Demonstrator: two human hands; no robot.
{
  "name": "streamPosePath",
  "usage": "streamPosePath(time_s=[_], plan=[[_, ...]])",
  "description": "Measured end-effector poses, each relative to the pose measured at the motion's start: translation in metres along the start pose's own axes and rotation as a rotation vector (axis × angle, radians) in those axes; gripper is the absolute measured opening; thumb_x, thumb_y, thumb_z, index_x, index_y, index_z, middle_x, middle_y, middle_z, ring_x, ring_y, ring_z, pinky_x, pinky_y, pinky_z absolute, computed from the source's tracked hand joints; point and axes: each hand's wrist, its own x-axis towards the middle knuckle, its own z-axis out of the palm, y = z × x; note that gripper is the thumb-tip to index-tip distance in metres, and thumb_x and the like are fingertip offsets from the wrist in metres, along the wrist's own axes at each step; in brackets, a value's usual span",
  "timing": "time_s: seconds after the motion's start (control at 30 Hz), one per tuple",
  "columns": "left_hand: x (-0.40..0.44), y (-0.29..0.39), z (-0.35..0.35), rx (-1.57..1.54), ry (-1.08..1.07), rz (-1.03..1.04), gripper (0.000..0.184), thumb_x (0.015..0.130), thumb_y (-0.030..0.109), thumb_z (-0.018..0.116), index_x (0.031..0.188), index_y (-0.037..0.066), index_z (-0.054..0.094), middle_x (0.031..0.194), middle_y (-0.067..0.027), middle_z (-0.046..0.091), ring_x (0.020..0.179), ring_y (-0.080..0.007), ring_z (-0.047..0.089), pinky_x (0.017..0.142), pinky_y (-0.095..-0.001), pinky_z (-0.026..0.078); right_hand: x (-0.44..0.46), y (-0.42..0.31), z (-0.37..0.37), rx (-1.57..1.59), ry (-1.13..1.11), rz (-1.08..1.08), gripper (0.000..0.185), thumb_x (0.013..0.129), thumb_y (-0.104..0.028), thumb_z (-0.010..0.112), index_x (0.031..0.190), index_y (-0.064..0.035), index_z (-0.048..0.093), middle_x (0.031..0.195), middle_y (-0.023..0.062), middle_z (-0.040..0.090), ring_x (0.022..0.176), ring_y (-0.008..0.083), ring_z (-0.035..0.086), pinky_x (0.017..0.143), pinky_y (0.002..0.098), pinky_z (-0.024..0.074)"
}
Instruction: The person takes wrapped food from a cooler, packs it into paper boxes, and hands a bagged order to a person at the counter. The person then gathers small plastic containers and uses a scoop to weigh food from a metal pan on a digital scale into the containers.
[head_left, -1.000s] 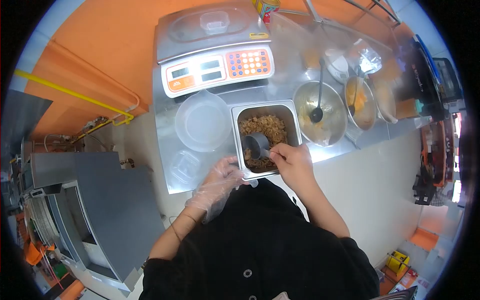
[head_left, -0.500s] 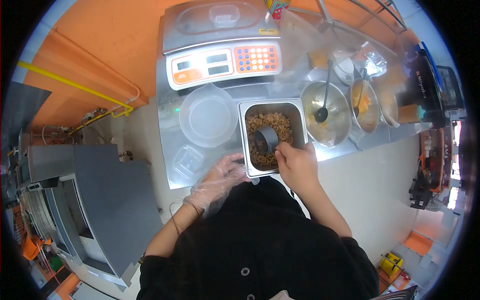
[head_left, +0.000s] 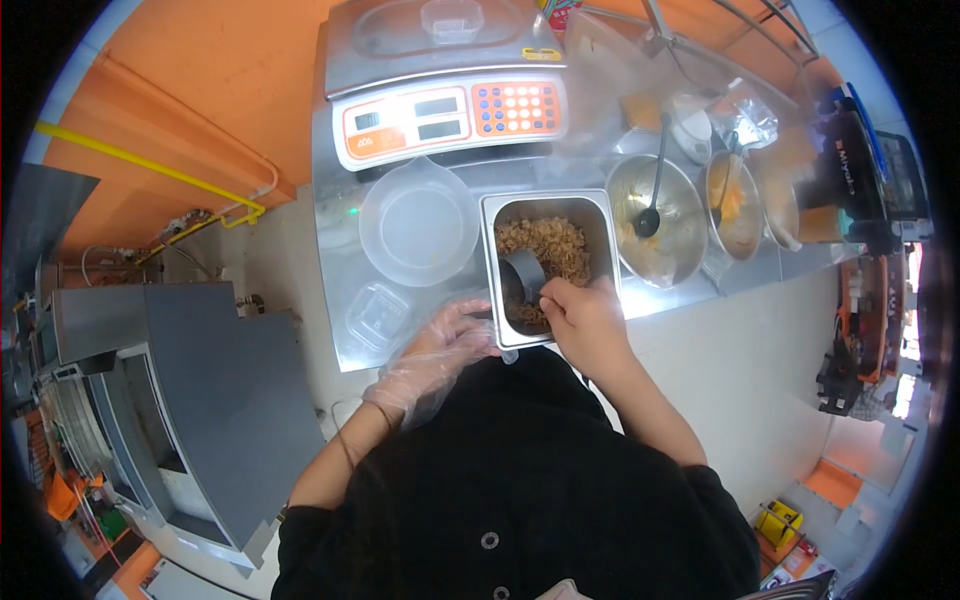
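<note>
A deep steel food pan (head_left: 612,310) stands at the counter's front edge with brown crumbly minced food (head_left: 550,245) inside. My right hand (head_left: 588,318), bare, grips the short handle of a dark measuring cup (head_left: 526,270). The cup is tilted in the food, close to the pan's left wall. My left hand (head_left: 447,340) wears a clear plastic glove and holds the pan by its near left corner. Some of its fingertips are hard to make out there. Beside the pan, to the left, sits a round translucent plastic bowl (head_left: 418,222).
Behind the bowl is a scale (head_left: 450,118) with a small clear tub (head_left: 452,20) on its platform. A square clear lid (head_left: 380,315) lies at the front left. Steel bowls (head_left: 655,220) with spoons line the right side, near a black Miyako appliance (head_left: 848,170).
The measuring cup has shifted left through the food toward the pan's left wall, and my right hand has moved slightly left with it. My left hand stays at the pan's corner.
</note>
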Motion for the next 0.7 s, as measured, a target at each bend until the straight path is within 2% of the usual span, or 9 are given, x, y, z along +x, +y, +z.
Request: streamPosePath(time_s=[0.23, 0.33, 0.43, 0.53, 0.7], plan=[[-0.002, -0.001, 0.003, -0.046, 0.0, -0.005, 0.048, 0.09, 0.006, 0.058, 0.132, 0.007, 0.035, 0.113, -0.0148, 0.056, 0.1, -0.0219, 0.061, 0.09, -0.0311, 0.049, 0.002, 0.01, -0.013, -0.005, 0.077, 0.124, 0.004, 0.082, -0.015, 0.061, 0.082, -0.0108, 0.062, 0.059, 0.0067, 0.06, 0.053, 0.0296, 0.051, 0.069, 0.0377, 0.0371], [-0.004, 0.0, 0.005, -0.044, 0.008, 0.006, 0.048, 0.09, 0.007, 0.058, 0.132, 0.006, 0.035, 0.113, -0.015, 0.056, 0.1, -0.0223, 0.061, 0.091, -0.0317, 0.05, 0.002, 0.005, -0.025, 0.002, 0.077, 0.077, 0.004, 0.083, -0.015, 0.06, 0.083, -0.0112, 0.061, 0.057, 0.0061, 0.059, 0.052, 0.0275, 0.052, 0.068, 0.0381, 0.0356], [-0.003, -0.003, 0.003, -0.047, 0.012, 0.009, 0.047, 0.09, 0.008, 0.059, 0.131, 0.005, 0.035, 0.113, -0.0154, 0.056, 0.099, -0.0226, 0.062, 0.092, -0.0322, 0.05, -0.003, 0.01, -0.024, -0.069, 0.107, -0.077, 0.003, 0.083, -0.013, 0.059, 0.086, -0.0122, 0.06, 0.057, 0.0048, 0.058, 0.052, 0.0251, 0.053, 0.067, 0.0384, 0.0337], [-0.003, 0.0, -0.001, -0.039, 0.029, -0.005, 0.047, 0.089, 0.009, 0.06, 0.13, 0.005, 0.037, 0.112, -0.0157, 0.057, 0.098, -0.0227, 0.062, 0.092, -0.0325, 0.05, -0.002, 0.013, -0.021, -0.151, 0.137, -0.118, 0.005, 0.083, -0.012, 0.059, 0.088, -0.0128, 0.058, 0.057, 0.0038, 0.058, 0.051, 0.024, 0.054, 0.066, 0.0388, 0.0323], [-0.01, 0.012, 0.005, -0.037, 0.116, -0.038, 0.047, 0.088, 0.008, 0.062, 0.129, 0.005, 0.039, 0.109, -0.0148, 0.058, 0.1, -0.0216, 0.06, 0.092, -0.0325, 0.05, -0.002, 0.019, -0.021, -0.168, 0.178, -0.071, 0.006, 0.084, -0.013, 0.059, 0.09, -0.0122, 0.059, 0.059, 0.0043, 0.059, 0.054, 0.0244, 0.055, 0.067, 0.0379, 0.031]])
